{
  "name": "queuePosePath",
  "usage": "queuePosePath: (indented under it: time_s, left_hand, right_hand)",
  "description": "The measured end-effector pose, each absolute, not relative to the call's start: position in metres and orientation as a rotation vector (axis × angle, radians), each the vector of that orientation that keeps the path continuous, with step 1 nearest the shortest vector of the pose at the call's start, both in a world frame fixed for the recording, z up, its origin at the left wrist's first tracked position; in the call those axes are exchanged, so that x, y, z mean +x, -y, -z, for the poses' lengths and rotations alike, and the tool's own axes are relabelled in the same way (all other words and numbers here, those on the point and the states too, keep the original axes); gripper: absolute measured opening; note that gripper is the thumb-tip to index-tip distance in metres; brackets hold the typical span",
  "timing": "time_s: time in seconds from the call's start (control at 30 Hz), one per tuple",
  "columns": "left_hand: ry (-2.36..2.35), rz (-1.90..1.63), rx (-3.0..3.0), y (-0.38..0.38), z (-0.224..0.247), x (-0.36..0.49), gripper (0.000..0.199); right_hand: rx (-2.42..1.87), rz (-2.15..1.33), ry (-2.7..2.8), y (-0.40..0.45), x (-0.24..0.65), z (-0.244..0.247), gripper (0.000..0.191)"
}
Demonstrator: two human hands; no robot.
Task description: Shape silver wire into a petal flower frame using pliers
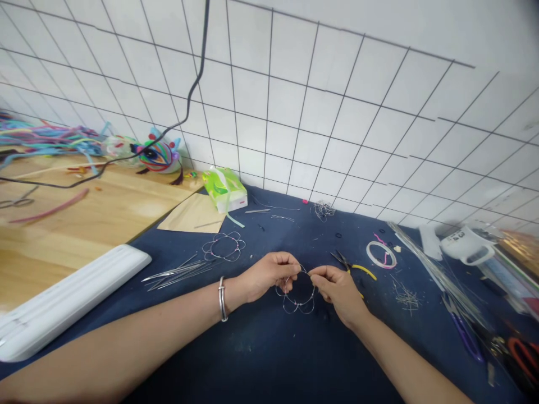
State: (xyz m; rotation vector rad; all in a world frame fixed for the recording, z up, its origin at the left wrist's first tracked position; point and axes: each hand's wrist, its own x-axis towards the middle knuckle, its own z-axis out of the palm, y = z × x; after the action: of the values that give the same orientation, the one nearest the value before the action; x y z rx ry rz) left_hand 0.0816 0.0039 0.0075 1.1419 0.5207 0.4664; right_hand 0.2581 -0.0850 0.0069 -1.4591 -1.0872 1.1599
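Note:
My left hand [269, 276] pinches the upper left of a wire flower frame [298, 304], a thin ring with rounded loops around it. Opposite it, my right hand [337, 289] pinches the same wire near the top right of the ring. Small pinkish bindings show where the loops meet the ring. The fingertips hide part of the wire between the two hands. A similar wire flower [225, 247] lies flat on the dark blue cloth, up and left of my left hand. Just beyond my right hand rest yellow-handled pliers [362, 271], partly covered by it.
Straight wires [181, 272] lie at left beside a long white bar [76, 303]. Toward the wall are a green tissue pack [225, 189] and tangled wire [324, 210]. On the right are a tape roll [381, 255], wire scraps [406, 297], purple-handled pliers [465, 334] and a white mug [467, 247].

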Motion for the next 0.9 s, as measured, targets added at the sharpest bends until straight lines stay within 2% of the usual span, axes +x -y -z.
queuePosePath:
  time_s: [0.27,0.6,0.9]
  left_hand:
    - [-0.524,-0.451,1.142,-0.0053,-0.008,0.0801,0.019]
    - [-0.544,-0.682,1.027,-0.0061,-0.0082,0.0798,0.017]
    - [-0.553,-0.644,1.046,-0.0068,-0.0088,0.0789,0.017]
  right_hand:
    - [-1.351,-1.193,0.992,0.0853,0.2573,-0.009,0.022]
    - [-1.349,-1.33,1.012,0.0901,0.2545,-0.0148,0.023]
    - [-1.394,-1.252,1.001,0.0896,0.2553,-0.0165,0.02]
